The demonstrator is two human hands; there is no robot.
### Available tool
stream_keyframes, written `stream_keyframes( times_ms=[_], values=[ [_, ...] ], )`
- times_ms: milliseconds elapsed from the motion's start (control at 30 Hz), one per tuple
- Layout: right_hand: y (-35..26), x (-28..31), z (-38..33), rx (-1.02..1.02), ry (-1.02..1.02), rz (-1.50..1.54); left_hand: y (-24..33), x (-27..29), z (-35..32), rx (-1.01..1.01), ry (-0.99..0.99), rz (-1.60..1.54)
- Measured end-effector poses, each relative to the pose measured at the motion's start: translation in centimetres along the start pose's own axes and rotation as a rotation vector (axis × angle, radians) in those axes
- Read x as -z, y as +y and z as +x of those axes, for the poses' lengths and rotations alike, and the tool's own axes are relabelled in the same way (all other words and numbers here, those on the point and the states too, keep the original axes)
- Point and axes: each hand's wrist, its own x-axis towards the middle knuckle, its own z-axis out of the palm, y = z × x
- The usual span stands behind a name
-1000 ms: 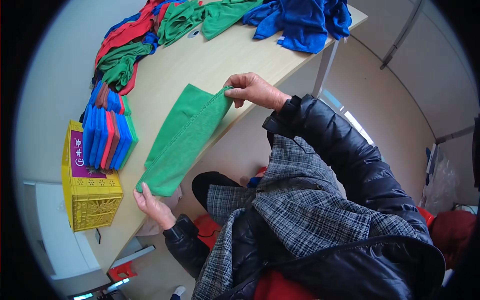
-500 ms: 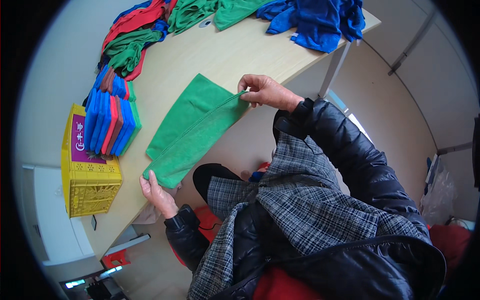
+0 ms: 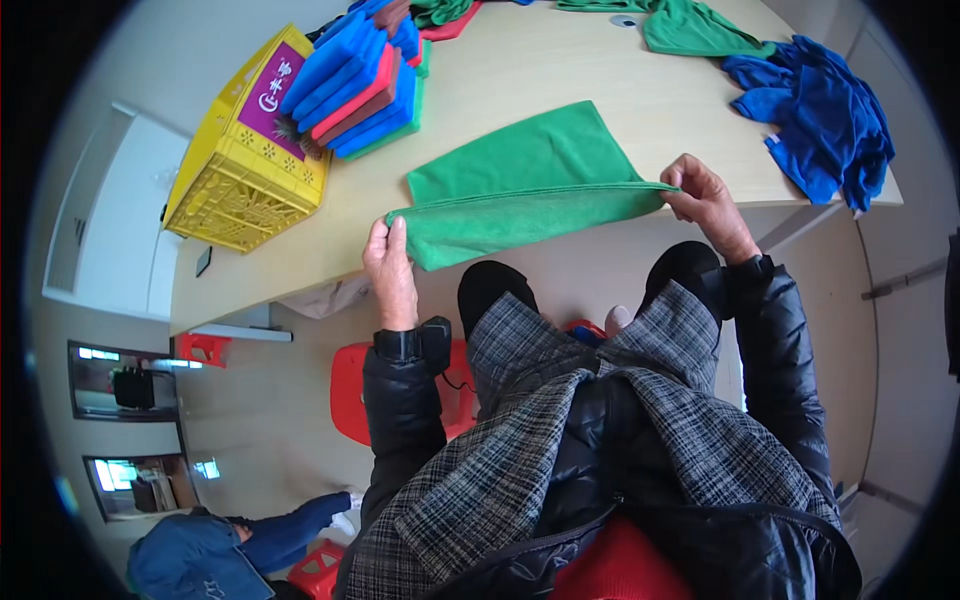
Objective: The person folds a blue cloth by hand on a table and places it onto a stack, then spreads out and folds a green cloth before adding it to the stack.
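A green cloth lies partly on the light wooden table, its near part raised in a fold and hanging over the table's front edge. My left hand pinches the left end of the fold between thumb and fingers. At the other end, my right hand grips the right corner the same way. Between the two hands the folded edge is stretched nearly straight. Beyond my left hand, a stack of folded cloths in blue, red, brown and green rests on the table.
A yellow plastic crate stands left of the stack. Rumpled blue cloths hang at the table's right end, with loose green cloths at the back. I sit on a red stool. Another person is at the lower left.
The view has turned, so the table edge now runs more level across it. Both hands still hold the green cloth's fold by its two ends.
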Motion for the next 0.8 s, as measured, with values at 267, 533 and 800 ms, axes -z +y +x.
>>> stream_keyframes(
  times_ms=[267, 533, 800],
  values=[
    [-1.0, -0.2, -0.6, -0.029, -0.009, -0.053, -0.2, 1.1, 0.2, -0.043, -0.031, 0.001],
    [-8.4, -0.1, 0.3, 0.088, -0.048, -0.104, 6.5, 1.9, 2.8, -0.169, -0.005, 0.105],
    [-17.0, 2.8, 6.1, 0.253, -0.015, -0.281, 15.3, -2.1, 10.3, -0.422, -0.117, 0.095]
  ],
)
